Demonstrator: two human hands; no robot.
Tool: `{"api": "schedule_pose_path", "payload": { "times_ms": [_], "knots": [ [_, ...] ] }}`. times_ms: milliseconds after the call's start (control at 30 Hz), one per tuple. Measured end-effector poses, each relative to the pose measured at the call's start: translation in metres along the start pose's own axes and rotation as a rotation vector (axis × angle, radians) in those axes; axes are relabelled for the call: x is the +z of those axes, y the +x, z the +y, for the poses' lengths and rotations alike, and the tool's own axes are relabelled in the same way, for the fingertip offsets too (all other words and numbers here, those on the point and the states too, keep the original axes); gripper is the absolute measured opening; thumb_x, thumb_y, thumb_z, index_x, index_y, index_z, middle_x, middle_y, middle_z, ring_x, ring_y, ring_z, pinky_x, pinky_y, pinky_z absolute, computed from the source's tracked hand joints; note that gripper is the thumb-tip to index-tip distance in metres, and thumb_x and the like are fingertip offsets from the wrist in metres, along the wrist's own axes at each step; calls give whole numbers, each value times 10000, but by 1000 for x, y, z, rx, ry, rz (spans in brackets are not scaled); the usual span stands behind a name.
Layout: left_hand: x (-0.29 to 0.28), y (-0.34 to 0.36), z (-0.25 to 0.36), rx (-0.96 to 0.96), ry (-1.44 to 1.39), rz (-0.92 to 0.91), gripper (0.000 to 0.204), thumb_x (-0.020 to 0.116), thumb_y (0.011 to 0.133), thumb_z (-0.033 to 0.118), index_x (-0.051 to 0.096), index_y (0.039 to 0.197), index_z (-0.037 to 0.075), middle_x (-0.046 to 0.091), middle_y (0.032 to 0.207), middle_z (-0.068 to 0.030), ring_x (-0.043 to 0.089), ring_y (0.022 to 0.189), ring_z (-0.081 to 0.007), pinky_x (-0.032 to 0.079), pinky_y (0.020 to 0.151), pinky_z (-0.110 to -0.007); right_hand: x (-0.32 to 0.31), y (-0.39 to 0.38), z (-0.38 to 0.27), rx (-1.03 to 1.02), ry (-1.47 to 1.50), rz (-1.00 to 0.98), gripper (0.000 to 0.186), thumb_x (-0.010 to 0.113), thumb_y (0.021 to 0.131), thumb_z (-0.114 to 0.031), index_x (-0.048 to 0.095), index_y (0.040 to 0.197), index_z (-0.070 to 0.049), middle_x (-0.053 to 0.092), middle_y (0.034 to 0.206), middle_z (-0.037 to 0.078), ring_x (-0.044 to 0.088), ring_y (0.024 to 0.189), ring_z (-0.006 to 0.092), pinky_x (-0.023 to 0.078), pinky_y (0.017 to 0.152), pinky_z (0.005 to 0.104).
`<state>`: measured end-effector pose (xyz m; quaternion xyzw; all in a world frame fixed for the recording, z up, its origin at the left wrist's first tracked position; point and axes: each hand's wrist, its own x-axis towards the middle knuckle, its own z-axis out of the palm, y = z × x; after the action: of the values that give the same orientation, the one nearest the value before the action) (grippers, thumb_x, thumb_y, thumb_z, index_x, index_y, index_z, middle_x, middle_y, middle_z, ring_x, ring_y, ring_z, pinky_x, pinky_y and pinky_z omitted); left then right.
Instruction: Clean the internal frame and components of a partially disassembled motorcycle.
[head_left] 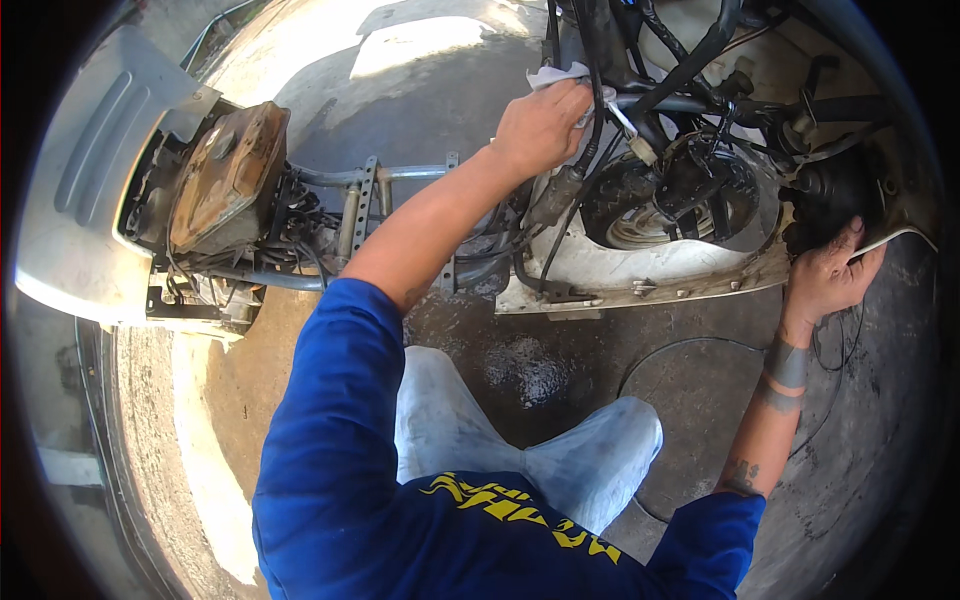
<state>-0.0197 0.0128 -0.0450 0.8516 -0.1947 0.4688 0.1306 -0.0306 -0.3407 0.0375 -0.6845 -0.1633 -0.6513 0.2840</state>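
A stripped scooter lies in front of me on the concrete, its frame tubes (400,175) bare. My left hand (540,125) reaches far forward and is shut on a white rag (560,75), pressed against the black cables and tubes near the steering column. My right hand (830,275) rests on the edge of the dirty white body panel (650,270), beside a black round part (835,195). Between the hands sits the wheel hub with its coiled spring (650,225).
A rusty fuel tank (228,175) and a grey plastic cover (90,180) sit at the scooter's left end. A thin black cable (690,345) loops on the floor by my right knee. A wet dark stain (535,370) marks the concrete near my knees.
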Motion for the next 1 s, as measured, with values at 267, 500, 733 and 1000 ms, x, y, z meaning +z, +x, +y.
{"api": "schedule_pose_path", "payload": {
  "times_ms": [267,500,733,1000],
  "knots": [
    [-31,28,-21,424,152,-221,323,725,674,133,590,965,167,602,968,-2,595,979,-261,485,836,-404,4,-2,-6,-2,-14,25,387,641,980,-138,576,1290,85,659,1215,219,660,1067,286,494,932,335],
    [-52,24,-36,434,134,-369,284,714,722,156,609,985,148,631,972,-46,596,970,-285,500,840,-400,4,-5,-6,65,-14,25,402,659,970,-163,578,1287,71,666,1189,197,660,1033,257,492,913,326],
    [13,-14,-41,-348,-130,246,194,599,908,206,587,992,31,605,955,-176,564,943,-399,456,850,-477,6,-6,-18,227,78,-44,374,677,964,-195,598,1213,73,666,1075,144,652,945,215,504,862,324],
    [64,-13,-47,-909,-784,404,203,545,952,182,564,926,-18,641,863,-162,614,797,-290,468,747,-404,1,-7,0,71,64,-80,525,629,996,-161,358,1364,96,455,1348,250,554,1175,269,462,988,356]
  ]
}}
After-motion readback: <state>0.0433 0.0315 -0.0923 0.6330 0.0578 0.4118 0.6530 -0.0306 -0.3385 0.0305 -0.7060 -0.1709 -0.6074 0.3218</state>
